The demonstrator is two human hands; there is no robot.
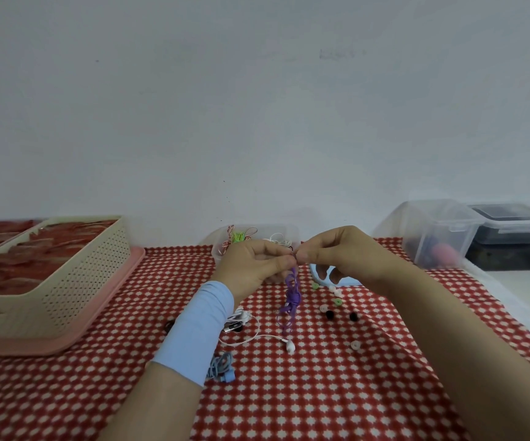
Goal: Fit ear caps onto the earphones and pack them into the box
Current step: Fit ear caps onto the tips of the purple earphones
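Both hands up over bench (368,393), meeting at top of purple earphones (292,297).
Left grip (250,265) curled round bud end, steadying it; cord hangs free so tip stays reachable.
Right grip (336,253) pinches same tip, likely pressing cap on; cap too small to tell.
Loose ear caps (338,302) just right of purple cord, handy.
Clear box (222,246) behind it, partly hidden by hands.
White earphones (290,345) and blue earphones (223,366) below it; basket (75,281) far left.
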